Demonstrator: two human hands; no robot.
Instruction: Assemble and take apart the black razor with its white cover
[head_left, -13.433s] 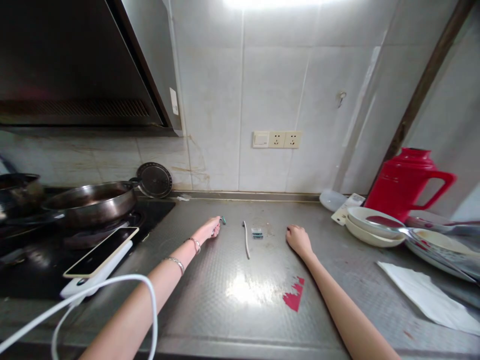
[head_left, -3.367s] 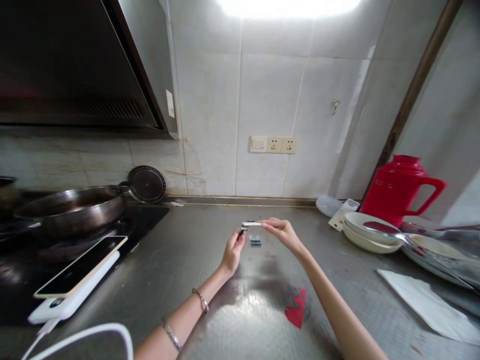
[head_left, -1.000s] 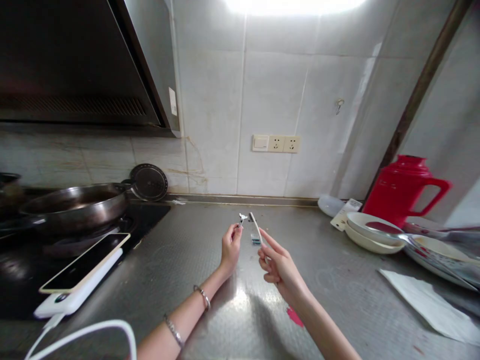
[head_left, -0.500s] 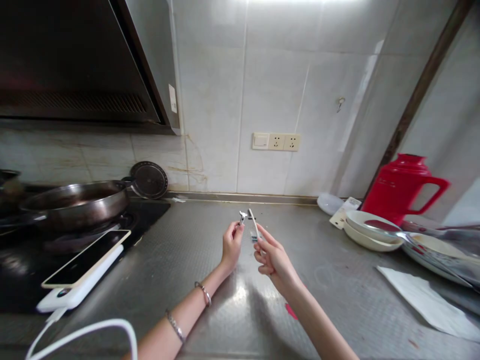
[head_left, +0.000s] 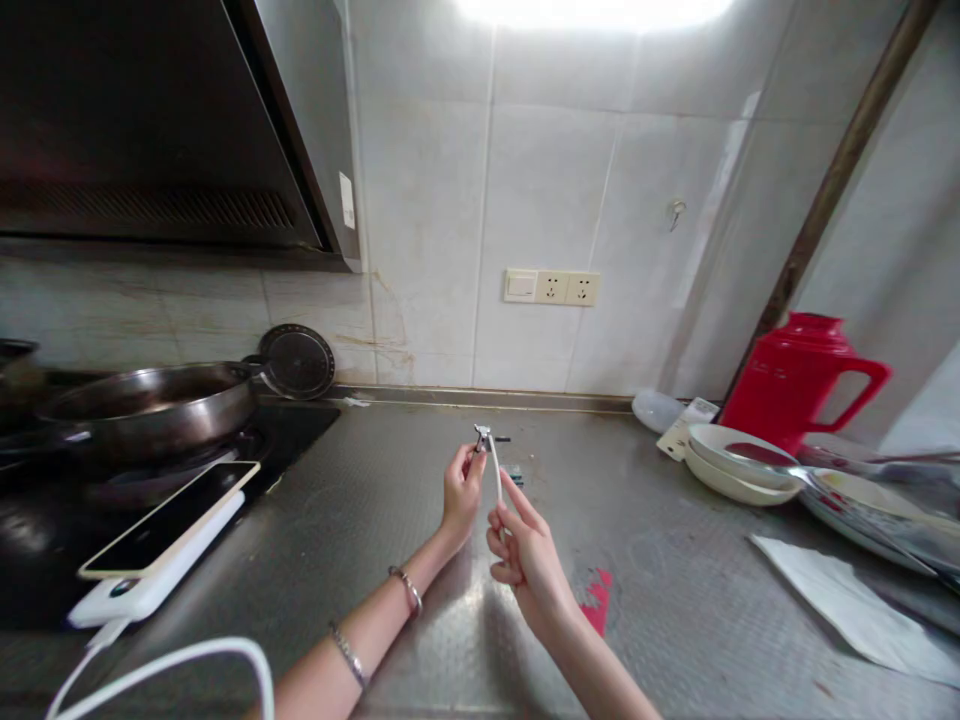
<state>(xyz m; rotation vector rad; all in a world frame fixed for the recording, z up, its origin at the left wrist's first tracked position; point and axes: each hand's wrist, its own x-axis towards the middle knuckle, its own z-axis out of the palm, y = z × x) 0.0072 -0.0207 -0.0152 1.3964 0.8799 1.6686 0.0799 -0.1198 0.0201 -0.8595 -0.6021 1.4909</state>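
My left hand is closed on a small silver metal piece with a wider top, too small to identify. Between the fingers of my right hand is a thin white stick, held upright with a slight lean. The stick's upper end meets or overlaps the metal piece; contact is unclear. On the counter just behind my right fingers lies a small dark greenish packet or strip, partly hidden. A short dark bar lies farther back.
The steel counter has a red patch near my right forearm. At right are a red thermos jug, bowls and a white paper sheet. At left, a pan sits on the stove beside a phone on a white power bank.
My right hand has moved left, bringing the white stick up to the silver metal piece. My left hand has stayed nearly in place. More of the red patch and the packet shows.
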